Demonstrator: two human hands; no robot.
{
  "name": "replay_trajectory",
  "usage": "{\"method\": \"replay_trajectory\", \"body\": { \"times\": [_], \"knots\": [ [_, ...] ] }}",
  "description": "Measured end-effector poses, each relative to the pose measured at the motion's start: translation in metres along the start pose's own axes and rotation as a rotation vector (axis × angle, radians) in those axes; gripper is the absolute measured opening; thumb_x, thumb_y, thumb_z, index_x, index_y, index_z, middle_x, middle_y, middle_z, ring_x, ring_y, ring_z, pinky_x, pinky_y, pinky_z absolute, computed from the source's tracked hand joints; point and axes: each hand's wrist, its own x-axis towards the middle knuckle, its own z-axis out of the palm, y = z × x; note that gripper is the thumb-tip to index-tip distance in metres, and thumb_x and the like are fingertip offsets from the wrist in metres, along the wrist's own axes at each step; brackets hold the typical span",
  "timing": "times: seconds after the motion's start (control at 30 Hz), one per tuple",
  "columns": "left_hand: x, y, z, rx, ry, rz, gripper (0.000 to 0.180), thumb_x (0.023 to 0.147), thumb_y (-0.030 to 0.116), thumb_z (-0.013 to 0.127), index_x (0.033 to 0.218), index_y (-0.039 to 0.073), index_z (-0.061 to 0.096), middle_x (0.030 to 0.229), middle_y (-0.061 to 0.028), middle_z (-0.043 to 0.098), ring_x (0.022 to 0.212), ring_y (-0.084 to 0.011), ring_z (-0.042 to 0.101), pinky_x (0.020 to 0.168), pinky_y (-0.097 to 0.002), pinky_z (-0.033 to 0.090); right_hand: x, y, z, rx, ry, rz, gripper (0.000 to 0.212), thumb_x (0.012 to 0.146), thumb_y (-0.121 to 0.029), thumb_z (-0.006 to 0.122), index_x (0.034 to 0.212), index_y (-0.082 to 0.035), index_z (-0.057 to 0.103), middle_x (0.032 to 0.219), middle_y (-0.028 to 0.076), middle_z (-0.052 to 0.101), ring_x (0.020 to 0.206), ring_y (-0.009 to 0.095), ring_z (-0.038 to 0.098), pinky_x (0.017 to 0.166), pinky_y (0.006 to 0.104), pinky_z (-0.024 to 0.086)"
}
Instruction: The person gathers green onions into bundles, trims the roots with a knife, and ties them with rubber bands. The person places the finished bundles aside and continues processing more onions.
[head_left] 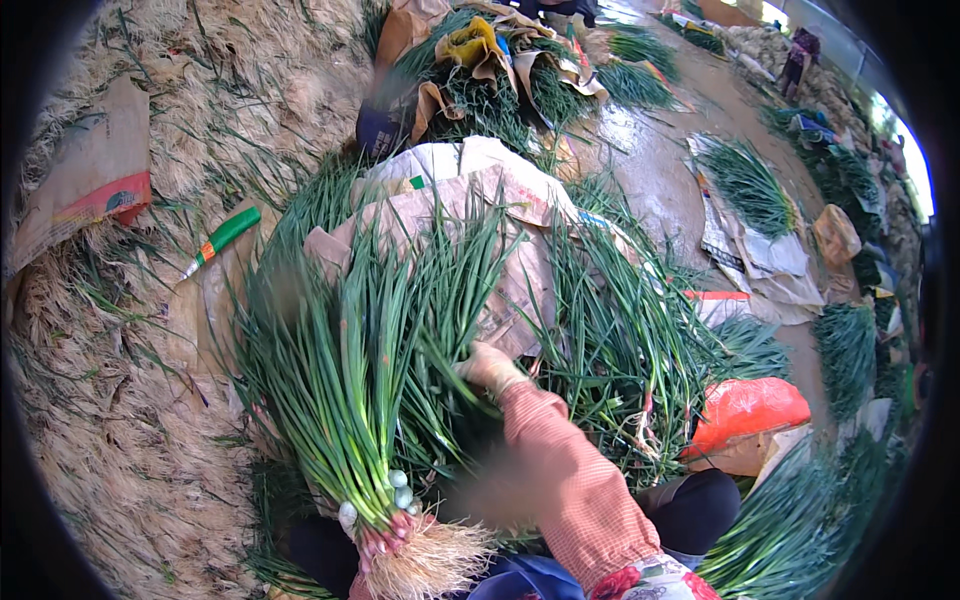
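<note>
A thick bunch of spring onions [365, 400] lies across the left of my lap. Its green tops point away from me, and its reddish bulbs and pale roots [430, 562] point toward me. Gloved fingertips of my left hand [400, 490] wrap around the stems just above the bulbs; the rest of that hand is hidden. My right hand [492, 369], in a pale glove, reaches forward among the leaves right of the bunch. Its fingers are curled on some green onion leaves, with the tips partly hidden. More loose spring onions [625, 340] lie to its right.
Brown paper sacking [520, 290] lies beneath the onions ahead. Dry roots and husks [110, 430] cover the ground at left, with a torn sack [95, 180]. A red bag [750, 415] sits at right. Farther off are onion piles [750, 185] and a person [798, 60].
</note>
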Motion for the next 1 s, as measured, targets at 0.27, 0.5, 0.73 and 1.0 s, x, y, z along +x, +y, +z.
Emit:
{"method": "replay_trajectory", "body": {
  "times": [0.27,0.5,0.73,1.0],
  "knots": [
    [-0.012,0.003,-0.021,-0.105,0.057,-0.012,0.072,0.081,0.043,0.061,0.130,-0.005,0.041,0.117,-0.0217,0.050,0.101,-0.0358,0.051,0.090,-0.0543,0.042,0.009,-0.001,0.007,0.206,0.197,0.001,0.050,0.077,-0.017,0.060,0.124,-0.007,0.048,0.107,0.024,0.062,0.097,0.036,0.062,0.088,0.0412,0.048],
    [-0.001,0.019,0.003,-0.367,0.014,-0.122,0.046,0.089,0.032,0.045,0.121,-0.002,0.048,0.104,-0.0232,0.056,0.101,-0.0378,0.055,0.091,-0.0670,0.038,-0.102,-0.043,-0.217,-0.667,0.585,-0.127,0.017,0.079,-0.006,0.058,0.095,-0.003,0.055,0.084,0.015,0.063,0.071,0.028,0.065,0.063,0.0381,0.054],
    [0.032,-0.011,0.088,-0.072,-0.297,-0.032,0.061,0.090,0.037,0.047,0.130,-0.008,0.035,0.102,-0.0179,0.057,0.103,-0.0283,0.054,0.088,-0.0551,0.045,-0.193,-0.010,-0.163,-0.962,0.295,-0.125,0.062,0.073,-0.037,0.067,0.119,0.000,0.049,0.103,0.018,0.059,0.091,0.032,0.061,0.075,0.0439,0.049],
    [0.050,-0.072,0.017,0.022,-0.009,-0.135,0.064,0.091,0.039,0.045,0.130,-0.011,0.037,0.107,-0.0226,0.060,0.098,-0.0303,0.061,0.085,-0.0392,0.052,-0.259,0.132,-0.149,-0.268,0.194,-0.024,0.042,0.078,-0.026,0.064,0.119,-0.017,0.061,0.105,0.015,0.065,0.099,0.029,0.061,0.087,0.0378,0.048]
  ]
}}
